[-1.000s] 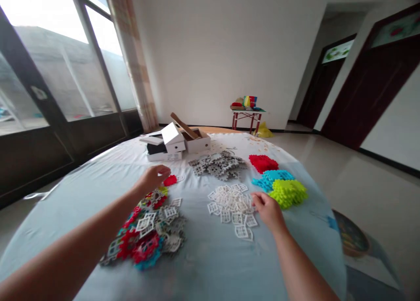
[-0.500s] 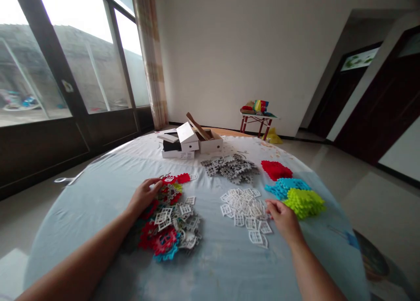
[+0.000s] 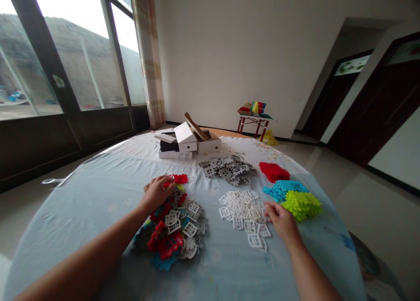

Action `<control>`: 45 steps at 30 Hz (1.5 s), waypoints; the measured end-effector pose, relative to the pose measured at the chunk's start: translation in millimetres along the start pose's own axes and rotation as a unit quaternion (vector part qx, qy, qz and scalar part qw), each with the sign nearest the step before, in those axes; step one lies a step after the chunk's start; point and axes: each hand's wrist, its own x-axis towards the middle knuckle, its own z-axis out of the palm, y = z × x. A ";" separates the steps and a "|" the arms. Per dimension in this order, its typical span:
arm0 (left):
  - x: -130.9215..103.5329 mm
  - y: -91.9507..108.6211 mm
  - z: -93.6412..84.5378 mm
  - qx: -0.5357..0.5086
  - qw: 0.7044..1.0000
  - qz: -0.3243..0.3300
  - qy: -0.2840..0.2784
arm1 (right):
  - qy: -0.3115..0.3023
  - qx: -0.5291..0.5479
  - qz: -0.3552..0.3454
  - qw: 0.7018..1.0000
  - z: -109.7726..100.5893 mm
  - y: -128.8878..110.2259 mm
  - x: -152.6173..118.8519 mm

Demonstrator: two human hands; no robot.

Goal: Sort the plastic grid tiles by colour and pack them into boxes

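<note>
My left hand [image 3: 158, 192] lies at the far end of a mixed heap of plastic pieces [image 3: 170, 244] in red, blue, grey and white. Its curled fingers touch red toothed pieces [image 3: 179, 178]; what they grip, if anything, is hidden. My right hand [image 3: 281, 222] has its fingertips drawn together at the right edge of a pile of white window-shaped pieces [image 3: 244, 207]. Whether a piece is between those fingers is too small to tell. Just beyond that hand sits a stack of lime-green toothed pieces [image 3: 301, 205].
Blue pieces [image 3: 285, 190] and red pieces [image 3: 274, 172] lie behind the green stack. A grey pile [image 3: 229, 169] is mid-table. White boxes [image 3: 210, 146] stand at the back on the pale blue tablecloth [image 3: 229, 274]. A small table [image 3: 256, 117] stands by the wall.
My left hand has moved right over the far end of the mixed heap, and pieces there have shifted rightward. My right hand stays at the white pile's edge. The view has turned slightly.
</note>
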 end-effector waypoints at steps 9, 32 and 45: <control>18.0 0.7 -19.8 0.055 0.981 0.107 -0.151 | -0.005 -0.002 0.004 1.000 1.0 1.2 1.5; 99.8 99.9 45.6 -0.259 0.949 -0.087 -0.157 | 0.002 0.009 -0.007 1.000 3.5 -5.9 1.5; 82.8 36.0 9.0 -0.262 0.956 -0.125 -0.035 | -0.007 -0.006 -0.010 1.000 2.0 -6.5 2.6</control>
